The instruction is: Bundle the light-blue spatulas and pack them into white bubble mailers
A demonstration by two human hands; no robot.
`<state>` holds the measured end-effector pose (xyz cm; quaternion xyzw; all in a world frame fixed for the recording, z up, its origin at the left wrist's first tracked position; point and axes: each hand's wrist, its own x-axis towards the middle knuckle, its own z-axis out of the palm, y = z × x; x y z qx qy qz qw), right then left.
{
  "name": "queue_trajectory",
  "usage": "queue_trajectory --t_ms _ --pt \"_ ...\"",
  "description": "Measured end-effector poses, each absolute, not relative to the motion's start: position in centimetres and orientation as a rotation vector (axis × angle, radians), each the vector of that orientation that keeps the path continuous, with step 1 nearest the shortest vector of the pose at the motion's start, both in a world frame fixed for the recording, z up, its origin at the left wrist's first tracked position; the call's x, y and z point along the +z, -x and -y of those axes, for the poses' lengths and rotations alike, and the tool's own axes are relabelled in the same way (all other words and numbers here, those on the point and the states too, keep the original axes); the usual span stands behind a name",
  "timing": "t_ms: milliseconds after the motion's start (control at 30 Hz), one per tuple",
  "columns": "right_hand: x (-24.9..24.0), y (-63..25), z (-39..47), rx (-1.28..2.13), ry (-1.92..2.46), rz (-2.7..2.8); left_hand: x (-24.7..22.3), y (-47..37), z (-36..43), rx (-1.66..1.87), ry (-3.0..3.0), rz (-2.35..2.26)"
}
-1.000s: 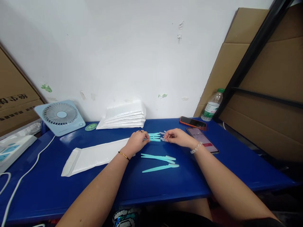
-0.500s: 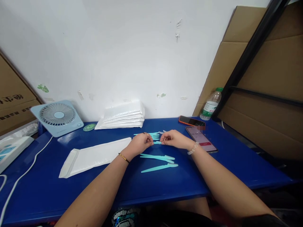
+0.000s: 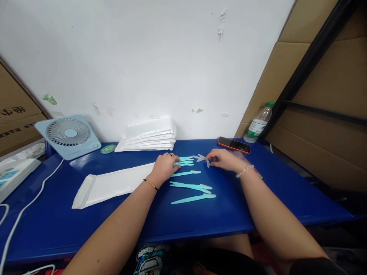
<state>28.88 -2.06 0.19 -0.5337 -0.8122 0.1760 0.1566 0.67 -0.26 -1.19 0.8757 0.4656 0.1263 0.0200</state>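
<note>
Several turquoise razors lie on the blue table (image 3: 226, 214); the nearest razor (image 3: 192, 199) is below two crossed ones (image 3: 191, 186), with a single razor (image 3: 187, 173) above them. My left hand (image 3: 166, 167) is at the left end of a group of turquoise pieces (image 3: 187, 161), its fingers closed at their handles; what it grips is too small to tell. My right hand (image 3: 223, 159) is pinched beside small translucent caps (image 3: 199, 157), with one cap (image 3: 208, 164) at its fingertips; whether it is gripped is unclear.
A white padded envelope (image 3: 117, 182) lies left of my left hand. Behind are stacked white envelopes (image 3: 149, 137), a fan (image 3: 70, 133) and a green disc (image 3: 108, 149). An orange-edged phone (image 3: 234, 145), another phone partly under my right arm and a bottle (image 3: 258, 124) stand right.
The razor that was between both hands now lies on the table. My left hand has moved up-left to the grouped pieces, and my right hand right, to the translucent caps.
</note>
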Motion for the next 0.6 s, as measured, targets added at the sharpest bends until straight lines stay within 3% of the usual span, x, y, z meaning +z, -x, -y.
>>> queue_trajectory --t_ms 367,600 --pt "0.1 -27.5 2.2 0.682 1.621 2.333 -1.5 -0.6 0.0 0.367 -2.605 -1.447" --pt "-0.3 -26.1 2.4 0.907 1.333 2.128 -1.2 -0.6 0.2 0.432 -2.505 -1.368"
